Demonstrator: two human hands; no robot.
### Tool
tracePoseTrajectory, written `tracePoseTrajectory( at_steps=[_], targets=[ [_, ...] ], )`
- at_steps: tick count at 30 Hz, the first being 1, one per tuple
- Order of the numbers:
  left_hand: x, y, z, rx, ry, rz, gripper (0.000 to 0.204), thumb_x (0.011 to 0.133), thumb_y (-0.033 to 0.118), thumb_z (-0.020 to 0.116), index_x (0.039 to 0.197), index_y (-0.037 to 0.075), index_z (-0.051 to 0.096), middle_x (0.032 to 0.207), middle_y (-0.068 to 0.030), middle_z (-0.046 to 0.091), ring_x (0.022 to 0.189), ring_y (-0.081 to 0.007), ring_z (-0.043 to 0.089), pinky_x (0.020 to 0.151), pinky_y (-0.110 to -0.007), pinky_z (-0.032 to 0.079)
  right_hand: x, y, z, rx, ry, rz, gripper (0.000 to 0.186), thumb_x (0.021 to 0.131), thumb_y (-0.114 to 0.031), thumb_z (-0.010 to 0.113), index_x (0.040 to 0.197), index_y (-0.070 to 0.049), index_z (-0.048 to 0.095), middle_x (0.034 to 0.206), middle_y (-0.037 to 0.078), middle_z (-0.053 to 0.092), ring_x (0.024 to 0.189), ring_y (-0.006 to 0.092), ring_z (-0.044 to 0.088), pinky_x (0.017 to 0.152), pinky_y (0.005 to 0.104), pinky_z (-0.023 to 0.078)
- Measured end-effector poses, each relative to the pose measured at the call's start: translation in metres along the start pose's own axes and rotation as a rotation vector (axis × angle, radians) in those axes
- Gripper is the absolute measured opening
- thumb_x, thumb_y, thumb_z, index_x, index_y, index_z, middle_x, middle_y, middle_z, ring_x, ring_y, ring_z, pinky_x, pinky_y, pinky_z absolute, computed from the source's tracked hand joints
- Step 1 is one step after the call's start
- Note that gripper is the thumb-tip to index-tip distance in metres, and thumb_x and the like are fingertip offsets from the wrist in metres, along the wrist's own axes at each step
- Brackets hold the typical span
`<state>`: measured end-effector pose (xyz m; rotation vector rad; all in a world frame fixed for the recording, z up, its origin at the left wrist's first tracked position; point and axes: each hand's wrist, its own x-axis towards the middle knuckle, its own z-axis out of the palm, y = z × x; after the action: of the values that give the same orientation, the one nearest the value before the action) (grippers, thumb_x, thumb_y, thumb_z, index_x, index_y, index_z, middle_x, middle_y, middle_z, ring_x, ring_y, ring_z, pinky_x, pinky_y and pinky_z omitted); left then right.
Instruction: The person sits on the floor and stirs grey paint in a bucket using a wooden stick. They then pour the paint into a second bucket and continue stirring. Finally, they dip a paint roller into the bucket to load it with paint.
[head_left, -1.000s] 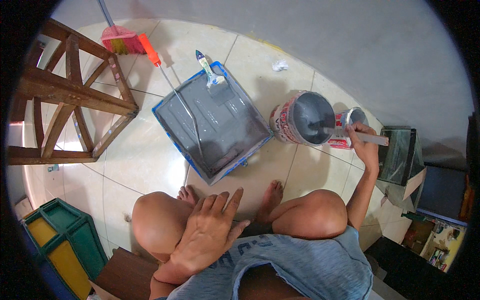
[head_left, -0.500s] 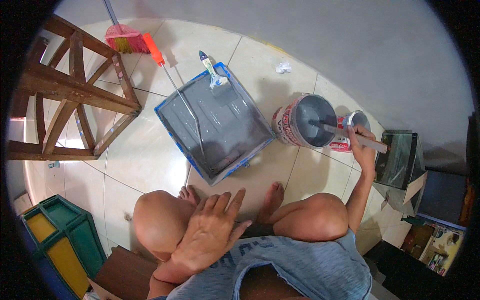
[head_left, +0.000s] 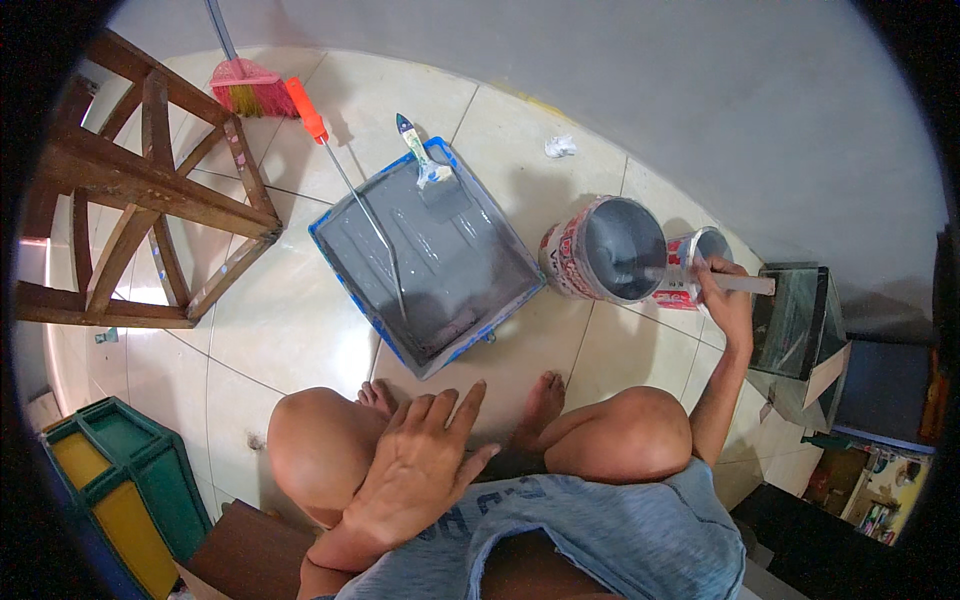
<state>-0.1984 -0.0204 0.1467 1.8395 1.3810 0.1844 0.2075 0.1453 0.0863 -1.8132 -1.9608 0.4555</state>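
Observation:
My right hand (head_left: 727, 305) is closed around a flat wooden stick (head_left: 752, 285). The stick's far end reaches over the rim into a white and red bucket (head_left: 568, 262) of grey paint (head_left: 615, 240). My left hand (head_left: 415, 465) rests by my left knee with fingers stretched out, holding nothing. Ahead lies a blue-rimmed paint tray (head_left: 505, 220) coated in grey paint. A paint roller with an orange handle (head_left: 308, 110) leans across it, its paint-covered head at the near corner. On the tray's far edge sits a paintbrush (head_left: 425, 160), its bristles grey.
A smaller paint bucket (head_left: 676, 255) stands behind the stick. Wooden furniture legs (head_left: 150, 185) and a pink broom (head_left: 245, 88) are at the left. A crumpled white scrap (head_left: 561, 147) lies near the grey wall (head_left: 700, 90). Right of my hand stands a glass-sided box (head_left: 790, 320).
The stick's dipped end has swung nearer to me along the bucket's right side. My right hand has shifted slightly with it. My left hand stays in place.

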Motion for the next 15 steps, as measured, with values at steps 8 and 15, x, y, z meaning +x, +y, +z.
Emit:
tracePoseTrajectory(
  at_steps=[8,15],
  targets=[
    [0.002,-0.001,0.001,-0.018,0.019,0.075,0.061,0.087,0.032,0.061,0.135,0.002,0.04,0.117,-0.0201,0.053,0.106,-0.0363,0.052,0.093,-0.044,0.043,0.006,-0.026,0.029,0.386,-0.066,0.131,0.029,0.091,-0.027,0.063,0.085,0.002,0.067,0.074,0.007,0.066,0.058,0.0119,0.061,0.054,0.0265,0.047],
    [-0.004,-0.001,-0.001,-0.021,0.011,0.001,0.063,0.087,0.034,0.06,0.138,0.004,0.038,0.121,-0.0209,0.052,0.11,-0.0387,0.051,0.097,-0.047,0.041,0.009,-0.007,0.005,-0.036,0.017,0.008,0.032,0.093,-0.022,0.058,0.072,0.001,0.063,0.055,0.003,0.053,0.047,0.009,0.048,0.046,0.0255,0.037]
  ],
)
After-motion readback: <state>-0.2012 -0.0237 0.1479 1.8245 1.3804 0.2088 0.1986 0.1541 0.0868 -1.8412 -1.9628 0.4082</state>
